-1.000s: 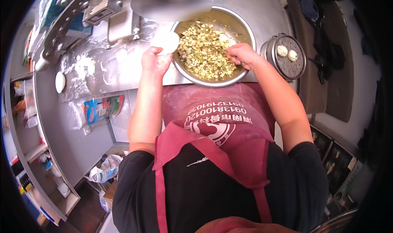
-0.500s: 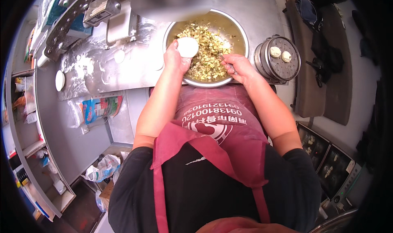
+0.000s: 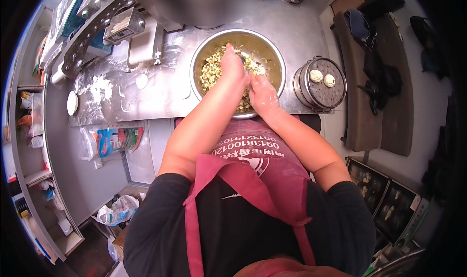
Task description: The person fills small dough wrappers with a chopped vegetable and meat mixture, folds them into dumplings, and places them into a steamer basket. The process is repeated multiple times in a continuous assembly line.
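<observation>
A wide metal bowl [image 3: 193,63] of chopped yellow-green filling [image 3: 210,70] stands on the bench in front of me. My left hand [image 3: 232,66] is cupped over it, back of the hand toward me, hiding the round white dough wrapper it carries. Close against it, near the left fingers and wrist, is my right hand [image 3: 262,93], floury and closed. Its fingers are bent around a thin metal tool, mostly hidden now. Both hands are above the filling.
Right of the bowl, a round steamer tray [image 3: 318,89] holds two white buns [image 3: 322,78]. Flour and a dough disc [image 3: 141,81] lie on the metal bench [image 3: 165,99] at left, by a machine [image 3: 124,26]. A white dish-like disc [image 3: 72,103] sits at the bench's left end.
My left hand has moved right and turned over, so the dough wrapper no longer shows. The right hand has shifted left to meet it. The whole view has shifted slightly.
</observation>
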Available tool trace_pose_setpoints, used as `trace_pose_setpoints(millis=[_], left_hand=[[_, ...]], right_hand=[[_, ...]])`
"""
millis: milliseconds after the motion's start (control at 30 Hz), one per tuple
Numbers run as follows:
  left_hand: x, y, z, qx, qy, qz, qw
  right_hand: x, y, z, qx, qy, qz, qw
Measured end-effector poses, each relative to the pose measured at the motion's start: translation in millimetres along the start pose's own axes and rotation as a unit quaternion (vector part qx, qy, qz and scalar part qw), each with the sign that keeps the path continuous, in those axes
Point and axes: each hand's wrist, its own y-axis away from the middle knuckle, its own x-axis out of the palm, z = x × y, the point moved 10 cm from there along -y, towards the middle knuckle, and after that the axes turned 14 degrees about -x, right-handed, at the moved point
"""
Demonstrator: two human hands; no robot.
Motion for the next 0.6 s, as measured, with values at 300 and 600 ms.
trace_pose_setpoints(millis=[300,600], left_hand=[[-18.6,15.6,-11.0,-0.004,-0.041,0.028,0.999],[-64.1,-9.1,-18.8,-0.027,0.04,0.058,0.997]], right_hand=[[6.8,4.6,13.0,0.025,-0.135,-0.006,0.991],[-15.6,0.1,-4.3,0.112,-0.148,-0.032,0.982]])
